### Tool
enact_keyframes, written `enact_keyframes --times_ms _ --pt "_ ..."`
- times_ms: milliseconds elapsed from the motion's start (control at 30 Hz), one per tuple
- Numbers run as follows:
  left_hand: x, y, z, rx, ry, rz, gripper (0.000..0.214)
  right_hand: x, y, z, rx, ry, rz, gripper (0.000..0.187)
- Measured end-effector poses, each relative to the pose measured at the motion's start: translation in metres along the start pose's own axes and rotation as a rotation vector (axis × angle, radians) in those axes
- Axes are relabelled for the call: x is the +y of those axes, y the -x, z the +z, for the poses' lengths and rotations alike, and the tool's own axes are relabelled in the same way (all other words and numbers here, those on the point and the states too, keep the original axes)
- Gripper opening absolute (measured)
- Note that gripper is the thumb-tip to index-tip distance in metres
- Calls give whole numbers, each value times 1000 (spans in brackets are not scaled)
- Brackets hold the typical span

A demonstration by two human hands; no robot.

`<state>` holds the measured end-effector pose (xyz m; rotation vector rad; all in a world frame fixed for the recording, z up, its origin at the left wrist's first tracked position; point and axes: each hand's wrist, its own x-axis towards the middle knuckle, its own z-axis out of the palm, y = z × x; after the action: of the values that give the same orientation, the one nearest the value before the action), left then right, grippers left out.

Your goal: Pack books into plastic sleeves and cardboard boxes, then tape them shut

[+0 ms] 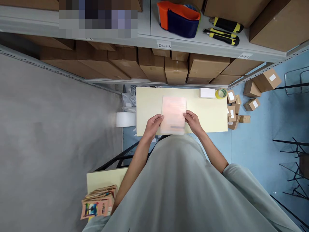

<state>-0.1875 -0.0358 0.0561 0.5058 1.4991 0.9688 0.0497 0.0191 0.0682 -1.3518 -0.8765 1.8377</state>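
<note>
Left hand [154, 124] and right hand [192, 120] pinch the side edges of a pale pink packet [173, 114], fingers closed on it, near the bench's [207, 112] front edge. Open benchtop to the right; label stack [207, 92] and tape roll [221, 93] hug the far edge.

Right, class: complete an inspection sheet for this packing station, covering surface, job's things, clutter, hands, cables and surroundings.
Surface: pale yellow table, matt top.
Job's things: frosted pinkish pouch, held over the table.
Clutter: white pad and tape roll at the far edge; small boxes on the floor, right.
Hands: left hand and right hand each grip one side of the pouch.
Cables: nothing seen.
Surroundings: shelf of cartons behind; tape dispenser and knives above.
</note>
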Motion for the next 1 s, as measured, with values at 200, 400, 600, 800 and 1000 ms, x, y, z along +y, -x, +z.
enact_keyframes --times_ms 200,400,600,800,1000 --pt "-1 3 4 93 79 3 69 11 -10 2 -15 56 37 50" --pt "-8 0 -29 155 59 -4 69 27 -33 26 -31 112 87 62" --pt "-20 -25 -91 130 -52 -12 60 47 -73 77 -16 156 184 60" --pt "-29 -86 -148 266 -81 -15 63 72 -136 135 -36 153 207 55" --pt "-34 -138 -174 306 -118 -49 54 109 -192 170 84 202 199 45"
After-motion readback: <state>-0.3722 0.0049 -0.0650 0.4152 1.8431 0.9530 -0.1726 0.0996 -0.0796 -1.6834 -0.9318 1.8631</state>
